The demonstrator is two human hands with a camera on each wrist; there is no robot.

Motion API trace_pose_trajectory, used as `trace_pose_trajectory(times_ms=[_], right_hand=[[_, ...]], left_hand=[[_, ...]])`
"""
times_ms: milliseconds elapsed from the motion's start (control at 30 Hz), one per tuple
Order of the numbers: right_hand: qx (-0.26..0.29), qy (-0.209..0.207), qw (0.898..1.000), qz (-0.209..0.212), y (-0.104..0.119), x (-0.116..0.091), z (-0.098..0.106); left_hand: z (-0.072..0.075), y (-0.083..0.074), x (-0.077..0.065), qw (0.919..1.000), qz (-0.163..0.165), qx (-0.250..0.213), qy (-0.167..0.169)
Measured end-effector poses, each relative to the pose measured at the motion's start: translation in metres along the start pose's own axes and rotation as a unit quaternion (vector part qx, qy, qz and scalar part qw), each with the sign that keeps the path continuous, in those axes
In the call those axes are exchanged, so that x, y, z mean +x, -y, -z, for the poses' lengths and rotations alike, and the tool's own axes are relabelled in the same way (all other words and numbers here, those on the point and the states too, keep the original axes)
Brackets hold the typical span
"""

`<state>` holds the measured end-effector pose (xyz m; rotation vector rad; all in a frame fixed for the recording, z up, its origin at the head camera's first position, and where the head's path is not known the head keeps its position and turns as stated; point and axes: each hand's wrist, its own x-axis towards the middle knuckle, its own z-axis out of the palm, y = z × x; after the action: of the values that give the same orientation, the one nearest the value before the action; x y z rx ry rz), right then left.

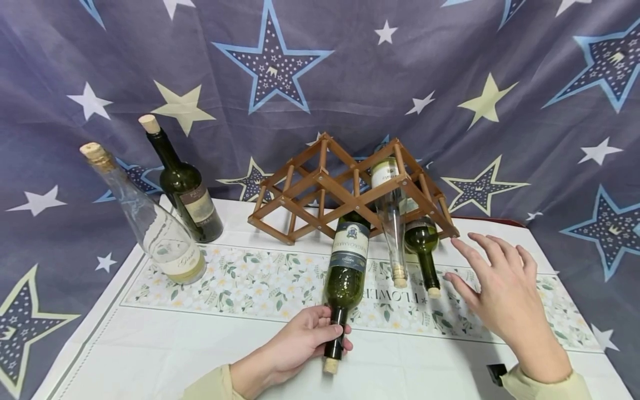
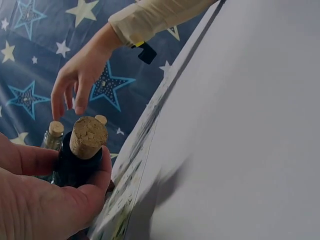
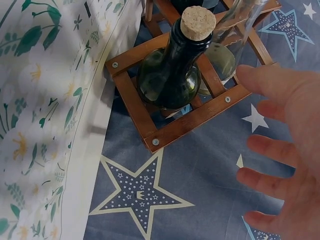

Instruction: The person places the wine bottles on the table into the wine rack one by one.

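Observation:
My left hand (image 1: 305,339) grips the neck of a dark green wine bottle (image 1: 348,255) with a blue and cream label. Its cork (image 2: 89,137) points toward me, and its base end reaches into a wooden wine rack (image 1: 320,178). To the right, my right hand (image 1: 505,283) hovers with spread fingers beside the rack, holding nothing. Two corked bottles lie in the rack on that side: a clear bottle (image 1: 390,222) and a green bottle (image 1: 424,250). In the right wrist view, the green bottle's neck (image 3: 186,55) sticks out through a rack opening near my fingers.
A clear corked bottle (image 1: 165,239) and a dark green corked bottle (image 1: 192,194) stand upright at the left. A flowered runner (image 1: 240,283) crosses the white table (image 1: 150,344). Behind hangs a star-patterned cloth (image 1: 350,72).

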<state>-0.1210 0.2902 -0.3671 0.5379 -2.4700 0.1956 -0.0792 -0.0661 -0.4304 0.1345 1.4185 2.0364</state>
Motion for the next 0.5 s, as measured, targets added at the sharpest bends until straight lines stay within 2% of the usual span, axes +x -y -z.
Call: trace_pose_trajectory(times_ms=[500], right_hand=[[-0.001, 0.003, 1.000, -0.002, 0.001, 0.000, -0.001]], left_hand=[[-0.002, 0.000, 0.016, 0.9995, -0.024, 0.015, -0.008]])
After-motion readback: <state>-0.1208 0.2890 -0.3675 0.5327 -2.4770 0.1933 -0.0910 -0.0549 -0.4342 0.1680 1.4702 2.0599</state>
